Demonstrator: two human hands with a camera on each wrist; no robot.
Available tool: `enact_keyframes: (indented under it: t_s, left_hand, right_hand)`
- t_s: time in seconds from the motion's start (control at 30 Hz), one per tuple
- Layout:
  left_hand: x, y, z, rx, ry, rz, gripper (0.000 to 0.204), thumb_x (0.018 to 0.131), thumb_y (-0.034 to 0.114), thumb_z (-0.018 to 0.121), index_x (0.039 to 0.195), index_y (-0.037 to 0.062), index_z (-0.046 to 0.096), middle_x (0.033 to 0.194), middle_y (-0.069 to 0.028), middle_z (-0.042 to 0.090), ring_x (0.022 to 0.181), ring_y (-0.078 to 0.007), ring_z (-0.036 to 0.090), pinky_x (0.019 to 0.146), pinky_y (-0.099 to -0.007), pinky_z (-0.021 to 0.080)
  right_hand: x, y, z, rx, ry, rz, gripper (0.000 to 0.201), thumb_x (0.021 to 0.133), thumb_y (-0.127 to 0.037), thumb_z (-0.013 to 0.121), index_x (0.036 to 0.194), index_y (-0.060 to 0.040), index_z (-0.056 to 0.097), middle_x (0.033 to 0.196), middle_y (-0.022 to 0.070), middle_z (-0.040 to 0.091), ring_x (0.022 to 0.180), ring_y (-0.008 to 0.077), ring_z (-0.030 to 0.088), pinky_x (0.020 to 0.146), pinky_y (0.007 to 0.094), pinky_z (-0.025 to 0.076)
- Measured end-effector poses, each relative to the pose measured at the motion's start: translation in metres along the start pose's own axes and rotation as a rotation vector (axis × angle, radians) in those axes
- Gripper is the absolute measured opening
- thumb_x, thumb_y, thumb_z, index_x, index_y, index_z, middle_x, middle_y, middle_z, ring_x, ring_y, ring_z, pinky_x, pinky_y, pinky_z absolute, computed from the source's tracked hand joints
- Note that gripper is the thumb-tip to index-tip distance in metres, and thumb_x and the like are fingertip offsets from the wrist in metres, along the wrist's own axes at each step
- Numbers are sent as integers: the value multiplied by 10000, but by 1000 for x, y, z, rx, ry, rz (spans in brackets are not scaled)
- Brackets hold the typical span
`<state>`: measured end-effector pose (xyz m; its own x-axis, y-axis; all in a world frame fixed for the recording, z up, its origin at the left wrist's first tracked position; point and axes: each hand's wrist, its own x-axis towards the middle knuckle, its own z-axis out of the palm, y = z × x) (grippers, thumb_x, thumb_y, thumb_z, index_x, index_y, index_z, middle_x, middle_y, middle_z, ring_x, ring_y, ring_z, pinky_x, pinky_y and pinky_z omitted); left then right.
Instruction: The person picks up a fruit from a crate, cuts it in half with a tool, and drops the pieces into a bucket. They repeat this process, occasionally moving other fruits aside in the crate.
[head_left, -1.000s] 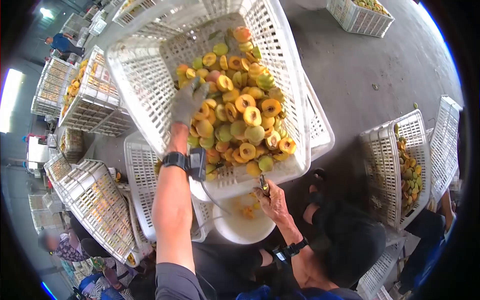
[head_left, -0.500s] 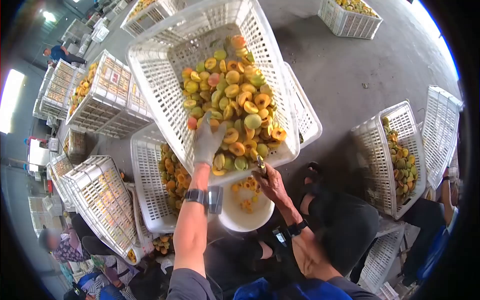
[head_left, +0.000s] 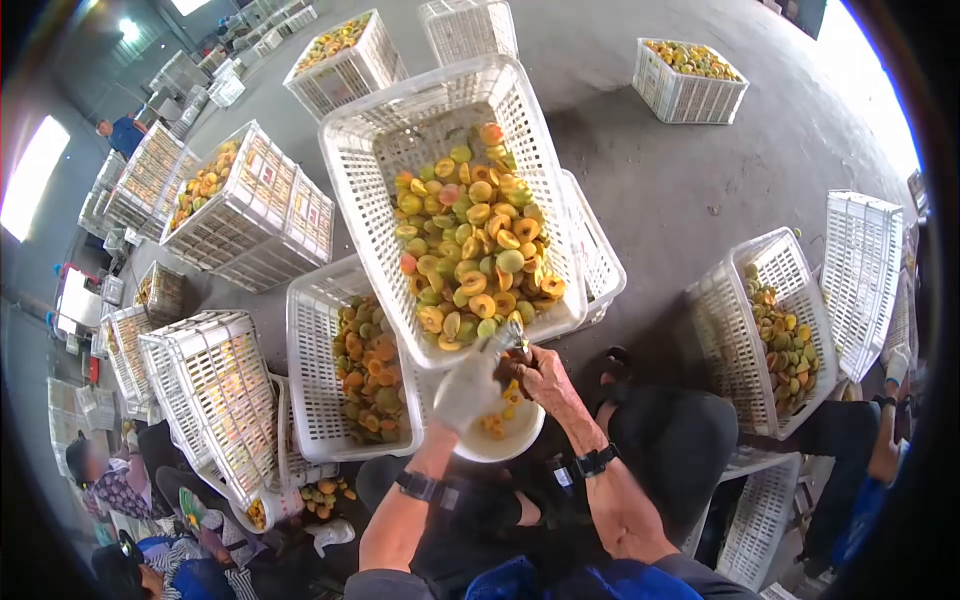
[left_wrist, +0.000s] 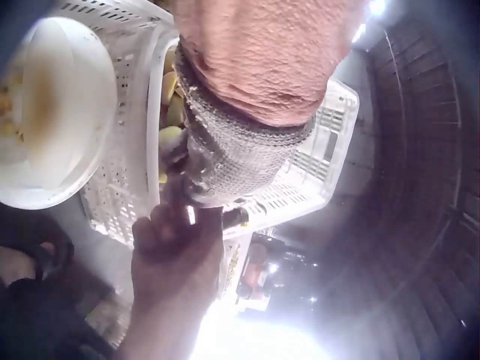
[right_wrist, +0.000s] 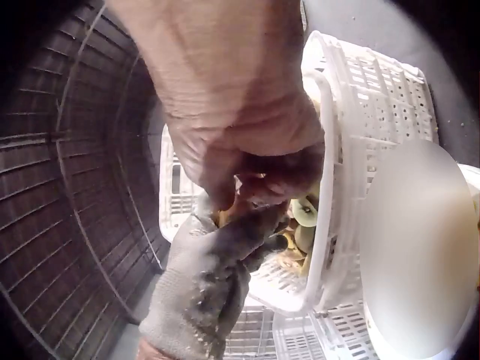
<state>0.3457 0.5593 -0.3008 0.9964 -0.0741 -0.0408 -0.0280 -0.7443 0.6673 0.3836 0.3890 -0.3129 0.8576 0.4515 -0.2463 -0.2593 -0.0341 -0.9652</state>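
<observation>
A large white slatted crate [head_left: 360, 215] holds halved yellow-green peaches [head_left: 455, 240], several with cut faces showing. My left hand [head_left: 465, 388], in a grey knit glove, is blurred beside the crate's near edge. In the right wrist view its curled fingers meet my right hand around an orange piece of peach [right_wrist: 225, 216], mostly hidden by the fingers. Bare, my right hand [head_left: 545, 382] grips a small metal hand tool [head_left: 520, 347] with its tip upward. Below both hands is a white bucket [head_left: 480, 452] with orange scraps inside.
Another crate of peaches [head_left: 305, 400] stands at the left, under the big crate's corner. Stacked crates [head_left: 215, 390] fill the far left. To the right are a tilted crate [head_left: 710, 340] of fruit and my bent knee [head_left: 680, 420]. Other people sit at both sides.
My gloved left hand has left the peaches in the crate and come back right, up against my right hand over the bucket. My right hand keeps its grip on the tool.
</observation>
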Motion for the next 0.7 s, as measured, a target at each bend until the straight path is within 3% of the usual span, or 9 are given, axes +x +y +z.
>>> enact_keyframes:
  t_s: [0.07,0.17,0.23,0.3,0.37,0.5,0.57,0.63,0.7]
  left_hand:
    - [-18,-1,11,-10,-175,-121,746,804,120,722,1495,82,443,1306,-234,597,1236,-412,553,1019,-448,475]
    - [-53,11,15,-153,114,16,689,790,161,750,1432,81,510,1291,-190,616,1213,-360,583,1034,-427,470]
    - [-67,25,8,-629,99,-78,601,851,190,764,1394,55,545,1298,-121,630,1201,-235,596,1016,-376,487]
    - [-77,46,4,-974,234,-183,432,932,193,715,1322,44,601,1218,-58,662,1107,-151,617,941,-312,510]
    - [-86,38,27,-1325,358,-216,277,1010,213,643,1231,47,662,1115,-15,688,992,-91,637,853,-254,525]
    - [-93,-16,101,-1412,658,-418,289,1025,281,623,1146,25,681,1035,-3,692,904,-87,642,775,-259,536]
    - [-103,-2,101,-1138,773,-354,291,1026,301,622,1122,33,685,1024,-5,689,898,-90,642,778,-266,540]
    - [-107,-2,96,-1232,742,-446,309,1036,340,598,1103,48,673,1001,-5,683,892,-102,642,798,-267,547]
    - [-99,-20,101,-1178,946,-317,295,1043,340,581,1104,63,662,980,-2,684,872,-117,652,798,-282,560]
  right_hand:
    - [-8,15,-1,52,-82,33,155,926,-142,668,940,9,703,730,-1,663,557,61,520,499,245,396]
    - [-29,8,4,149,-73,234,151,938,-178,698,979,-36,729,728,-23,634,558,55,508,481,228,368]
    - [-39,13,7,283,-66,289,140,946,-171,690,980,-37,708,700,-31,592,531,60,491,461,224,349]
    - [-50,18,14,560,-71,267,125,948,-145,678,954,-20,673,666,-30,543,470,81,464,419,236,329]
    - [-58,17,23,462,-58,230,141,927,-144,695,858,-25,668,643,-9,566,465,89,481,401,251,332]
    - [-72,24,47,182,21,195,180,906,-133,693,775,-12,664,629,10,597,490,100,516,421,282,365]
    - [-81,25,56,-93,62,92,173,908,-127,677,806,12,672,635,17,609,500,111,525,448,296,378]
    - [-87,21,59,-290,61,39,204,908,-151,662,873,49,669,653,66,632,554,158,566,521,362,427]
    - [-86,24,68,-309,89,-116,227,902,-174,670,892,53,661,671,132,634,585,228,597,551,403,450]
